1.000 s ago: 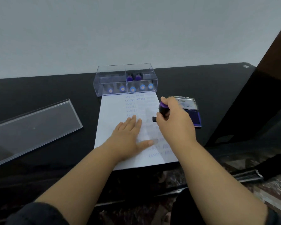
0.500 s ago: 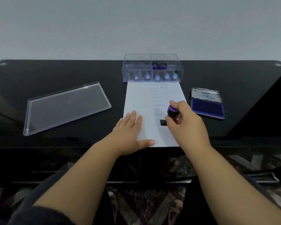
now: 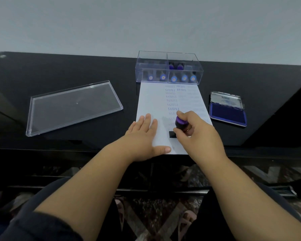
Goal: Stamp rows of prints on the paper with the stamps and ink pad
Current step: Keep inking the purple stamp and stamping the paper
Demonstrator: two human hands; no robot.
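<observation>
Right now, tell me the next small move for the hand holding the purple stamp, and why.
Probably press down firmly, then lift straight up. The right hand grips the purple-topped black stamp with its base low on the white paper sheet, just below the column of SAMPLE prints, while the flat left hand steadies the sheet.

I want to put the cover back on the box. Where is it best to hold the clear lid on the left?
Probably pinch the clear lid by its raised rim, coming from its near right corner. It lies flat, rim up, so the flat middle offers no hold.
</observation>
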